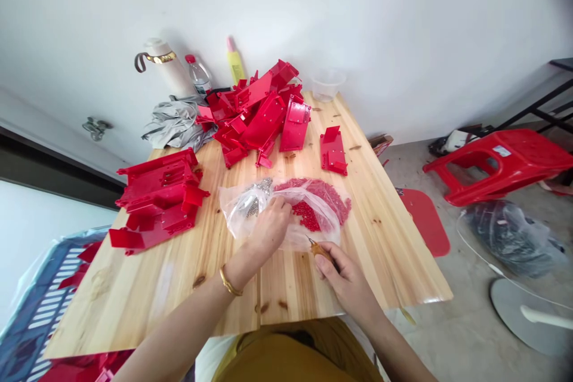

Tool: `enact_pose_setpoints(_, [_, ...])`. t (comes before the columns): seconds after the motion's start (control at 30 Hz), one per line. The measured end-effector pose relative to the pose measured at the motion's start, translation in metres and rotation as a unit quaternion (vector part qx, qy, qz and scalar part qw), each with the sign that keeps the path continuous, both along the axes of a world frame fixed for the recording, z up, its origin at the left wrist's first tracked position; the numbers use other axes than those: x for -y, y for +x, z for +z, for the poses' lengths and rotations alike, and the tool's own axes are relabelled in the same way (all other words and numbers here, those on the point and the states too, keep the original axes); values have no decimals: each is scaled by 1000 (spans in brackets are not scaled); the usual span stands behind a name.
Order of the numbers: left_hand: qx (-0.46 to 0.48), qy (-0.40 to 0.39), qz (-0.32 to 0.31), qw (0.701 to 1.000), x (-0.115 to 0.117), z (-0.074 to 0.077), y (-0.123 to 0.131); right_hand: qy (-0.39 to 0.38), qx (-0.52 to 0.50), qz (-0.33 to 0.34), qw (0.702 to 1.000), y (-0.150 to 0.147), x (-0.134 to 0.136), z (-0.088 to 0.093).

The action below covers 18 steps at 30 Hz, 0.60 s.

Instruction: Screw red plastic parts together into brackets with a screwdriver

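Note:
My left hand (272, 225) reaches into a clear plastic bag (233, 215) in the middle of the table. Its fingers are bunched together near small red plastic pieces (307, 215), and whatever they pinch is hidden. Small silvery metal parts (259, 194) lie in the bag's left side, while more red pieces fill the right. In my right hand (338, 271), closed around its handle, is an amber-handled tool (321, 249) with a short metal tip. That tip points up and left toward the bag's front edge. A single red plastic panel (333, 152) lies behind the bag, to the right.
Red plastic panels form a heap (264, 113) at the back and a stack (161, 200) at left. Along the wall stand a jug (168, 65), a bottle (198, 76) and a clear tub (326, 85). A red stool (505, 161) is right of the wooden table (380, 250).

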<state>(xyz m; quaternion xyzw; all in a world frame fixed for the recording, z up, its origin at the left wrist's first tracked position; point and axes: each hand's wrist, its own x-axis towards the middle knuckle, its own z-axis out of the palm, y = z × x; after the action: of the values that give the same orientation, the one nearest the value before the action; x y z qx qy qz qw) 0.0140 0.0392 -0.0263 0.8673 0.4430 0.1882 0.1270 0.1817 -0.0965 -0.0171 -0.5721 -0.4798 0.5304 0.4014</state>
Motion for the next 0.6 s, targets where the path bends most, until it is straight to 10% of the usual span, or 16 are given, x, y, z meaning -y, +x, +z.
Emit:
enact_pose_setpoints(0.2, [253,-128,48,958,15,12,-6,43,35,-4,998,-8,-8,9])
enact_pose_setpoints(0.4, [602,-477,128,627,31,21,-16,108,116,11,987,-22,-24,19])
enact_pose_setpoints(0.6, [677,-545,90,486,44,30,-26,186,164,28,968,-35,-35,26])
